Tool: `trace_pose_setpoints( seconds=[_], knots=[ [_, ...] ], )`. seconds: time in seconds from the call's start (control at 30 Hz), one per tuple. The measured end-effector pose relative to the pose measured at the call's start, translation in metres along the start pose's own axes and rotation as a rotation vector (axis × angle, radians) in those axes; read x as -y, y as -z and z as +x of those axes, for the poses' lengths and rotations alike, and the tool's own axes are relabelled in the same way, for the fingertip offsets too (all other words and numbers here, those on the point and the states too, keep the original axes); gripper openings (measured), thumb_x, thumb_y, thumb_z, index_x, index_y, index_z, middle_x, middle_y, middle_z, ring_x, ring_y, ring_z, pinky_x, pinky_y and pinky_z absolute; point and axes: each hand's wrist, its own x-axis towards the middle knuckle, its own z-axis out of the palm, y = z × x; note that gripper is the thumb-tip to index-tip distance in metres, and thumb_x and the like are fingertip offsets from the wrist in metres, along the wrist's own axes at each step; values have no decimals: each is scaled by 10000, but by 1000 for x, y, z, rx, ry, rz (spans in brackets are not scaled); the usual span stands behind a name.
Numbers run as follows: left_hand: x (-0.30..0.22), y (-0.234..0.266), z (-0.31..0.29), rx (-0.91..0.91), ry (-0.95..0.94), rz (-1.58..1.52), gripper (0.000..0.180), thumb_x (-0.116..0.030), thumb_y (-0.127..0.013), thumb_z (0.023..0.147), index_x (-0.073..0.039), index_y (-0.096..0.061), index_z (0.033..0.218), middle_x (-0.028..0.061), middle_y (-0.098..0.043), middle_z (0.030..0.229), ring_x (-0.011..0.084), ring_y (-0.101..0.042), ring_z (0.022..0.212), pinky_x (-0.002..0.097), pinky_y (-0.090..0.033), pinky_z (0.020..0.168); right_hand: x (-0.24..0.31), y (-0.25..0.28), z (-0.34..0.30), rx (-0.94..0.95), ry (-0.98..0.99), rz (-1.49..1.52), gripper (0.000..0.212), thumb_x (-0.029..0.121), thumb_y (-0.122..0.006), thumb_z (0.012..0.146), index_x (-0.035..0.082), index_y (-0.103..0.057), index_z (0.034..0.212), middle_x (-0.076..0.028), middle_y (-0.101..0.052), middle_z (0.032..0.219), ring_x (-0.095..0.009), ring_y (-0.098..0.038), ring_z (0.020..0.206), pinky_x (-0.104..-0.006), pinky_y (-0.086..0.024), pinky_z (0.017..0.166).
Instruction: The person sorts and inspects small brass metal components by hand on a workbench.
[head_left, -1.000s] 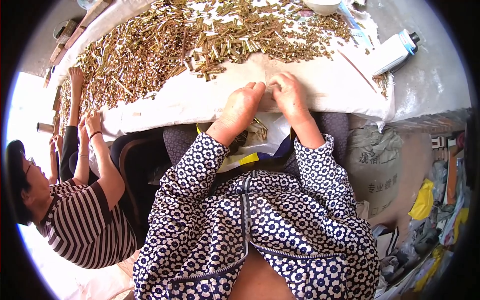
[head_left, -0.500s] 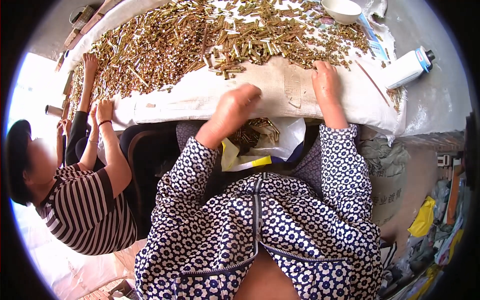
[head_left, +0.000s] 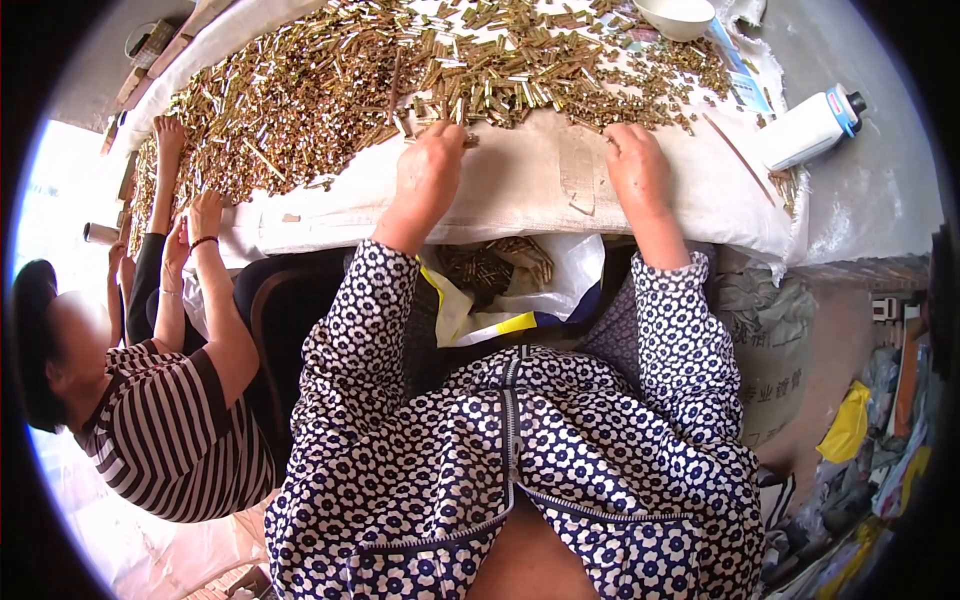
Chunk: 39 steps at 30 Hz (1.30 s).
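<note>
My left hand (head_left: 430,175) is at the front edge of a spread of long brass-coloured metal pieces (head_left: 500,85), its fingers curled together among the nearest ones. Whatever lies between those fingertips is hidden. To the right, my right hand (head_left: 638,178) rests on the cloth with bent, closed fingers beside a patch of small brass-coloured bits (head_left: 620,108); I cannot make out what it pinches. Below the table edge, between my arms, a white plastic bag (head_left: 578,272) with yellow and blue parts gapes, holding several long metal pieces (head_left: 500,268).
A large heap of small metal bits (head_left: 290,100) covers the table's left. At the right are a white bowl (head_left: 677,17), a thin stick (head_left: 738,155) and a white bottle (head_left: 812,130). A person in a striped shirt (head_left: 180,430) works at the left, hands by the heap.
My left hand has moved from above the cloth, over the bag, forward and left to the metal pieces. My right hand has shifted slightly left. The bag's contents show more.
</note>
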Motion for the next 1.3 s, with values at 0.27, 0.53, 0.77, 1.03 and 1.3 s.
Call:
trace_pose_setpoints(
  seconds=[0.27,0.53,0.77,1.03,1.3],
  knots=[
    [-22,-9,-15,64,-51,-182,103,-23,-596,772,-46,-575,870,131,-595,840,309,-619,753,369,-511,666,37,5,-20,67,21,273,134,34,-618,766,101,-625,882,-41,-619,772,-174,-588,637,-313,-476,579],
    [-33,1,-30,251,286,-1010,129,4,-574,873,-27,-556,997,5,-596,783,64,-559,666,216,-472,613,78,13,-42,401,-330,1047,70,6,-636,822,16,-627,891,5,-616,804,-60,-559,724,-198,-459,700],
    [-35,-6,-39,221,342,-1319,78,-4,-594,874,-21,-562,943,-6,-580,782,54,-553,647,205,-467,594,86,14,-51,401,-392,1242,95,-2,-632,821,13,-626,914,-10,-619,836,-74,-567,761,-211,-463,741],
    [-47,6,-41,218,363,-1397,77,-23,-606,882,-23,-567,949,-16,-576,786,44,-539,673,188,-452,611,90,14,-55,384,-425,1396,84,7,-631,829,19,-625,912,-10,-616,860,-84,-565,786,-219,-459,768],
    [-51,0,-43,139,459,-1534,64,-89,-620,890,-51,-610,941,-21,-604,706,17,-521,609,142,-338,484,95,17,-56,369,-491,1501,74,17,-632,835,22,-626,909,-14,-623,872,-81,-570,781,-213,-458,761]
  ],
)
